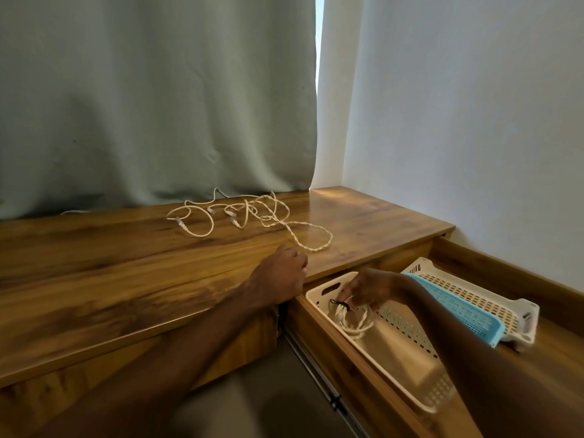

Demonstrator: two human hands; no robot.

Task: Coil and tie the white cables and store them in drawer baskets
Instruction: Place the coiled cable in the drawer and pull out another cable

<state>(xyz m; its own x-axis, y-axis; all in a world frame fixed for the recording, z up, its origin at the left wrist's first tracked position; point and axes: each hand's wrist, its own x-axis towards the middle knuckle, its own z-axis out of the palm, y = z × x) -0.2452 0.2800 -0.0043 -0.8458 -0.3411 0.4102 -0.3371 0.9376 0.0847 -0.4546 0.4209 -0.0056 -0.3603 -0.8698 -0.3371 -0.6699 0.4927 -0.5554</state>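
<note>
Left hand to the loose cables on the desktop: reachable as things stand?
Probably yes. The left hand rests on the desktop just short of the loose cables, bare wood between. The right hand holds the coiled cable in the cream basket, out of the way.

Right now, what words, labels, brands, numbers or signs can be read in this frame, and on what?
None can be read. The cream basket, blue basket, coiled cable and loose white cables show no print.
A grey mark on the end of the white basket is too blurred to read.

Home room: curtain (158, 105), wooden desk (94, 263).
</note>
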